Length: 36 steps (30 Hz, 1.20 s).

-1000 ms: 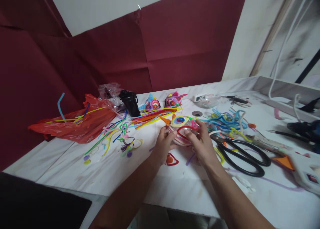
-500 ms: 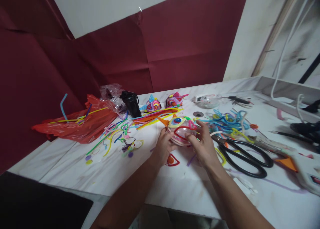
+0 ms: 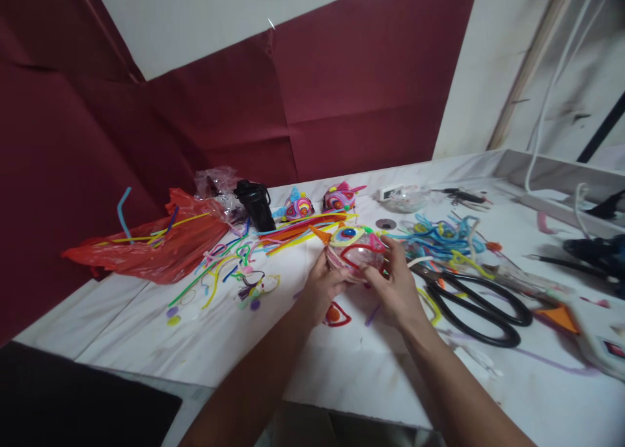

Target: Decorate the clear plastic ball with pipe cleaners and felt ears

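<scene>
A clear round ornament [image 3: 359, 255] with a blue-and-yellow eye, orange horns and a red loop on its front is held between both hands above the table. My left hand [image 3: 325, 283] grips its lower left side, fingers partly hidden beneath it. On the right side, my right hand [image 3: 393, 274] has its thumb or a finger against the clear part near the red loop. Just below the hands lies a red pipe-cleaner eye shape [image 3: 336, 314] with an orange centre. Large black-handled scissors [image 3: 478, 304] rest right of my right hand.
Two finished-looking ornaments [image 3: 299, 206] stand at the back beside a black bottle [image 3: 256, 205]. A red plastic bag [image 3: 146, 245] lies left. Blue pipe cleaners [image 3: 439, 235] are heaped behind the scissors; a glue gun [image 3: 593, 330] is at the far right.
The fingers of my left hand have shifted slightly along the ornament's lower side. Both hands still hold it in nearly the same place, and the view has moved a little.
</scene>
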Available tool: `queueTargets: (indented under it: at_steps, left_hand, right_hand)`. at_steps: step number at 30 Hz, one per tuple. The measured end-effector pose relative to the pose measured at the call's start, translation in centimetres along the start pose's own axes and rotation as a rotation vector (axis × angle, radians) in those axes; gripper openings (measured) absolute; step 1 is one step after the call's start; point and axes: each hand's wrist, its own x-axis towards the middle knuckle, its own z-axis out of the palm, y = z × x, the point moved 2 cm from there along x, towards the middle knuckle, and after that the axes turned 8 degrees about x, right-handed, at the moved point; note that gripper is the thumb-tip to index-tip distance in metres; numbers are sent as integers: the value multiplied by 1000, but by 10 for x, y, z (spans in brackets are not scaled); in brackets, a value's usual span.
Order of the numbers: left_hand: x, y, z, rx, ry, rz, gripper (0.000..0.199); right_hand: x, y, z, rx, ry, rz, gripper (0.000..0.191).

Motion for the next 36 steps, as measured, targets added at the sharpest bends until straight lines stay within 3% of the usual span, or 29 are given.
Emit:
queueTargets:
  at_steps: [5,10,16,22,26,30,36]
  left_hand:
    - [1,2,-2,0,-64,47,55]
    - [3,4,-5,10,-48,55,64]
    - [8,2,-17,-51,-153,91,65]
    - [13,5,-22,-100,-76,121,63]
    - [13,6,-23,-99,-87,141,49]
    - [14,5,-30,-97,-108,202,43]
    - [17,6,-39,-147,-109,209,58]
  right_hand:
    - [-2,-4,3,-40,-16,-87,78]
    - [-5,-3,7,-28,-23,-182,79]
    - [-6,0,10,-34,-52,-275,80]
    - [-11,-1,12,-192,-58,-498,71]
    - [-17,-5,13,-283,-93,-625,69]
    - [-22,-6,14,-319,-133,-670,72]
    - [-29,-6,16,-368,-208,-652,72]
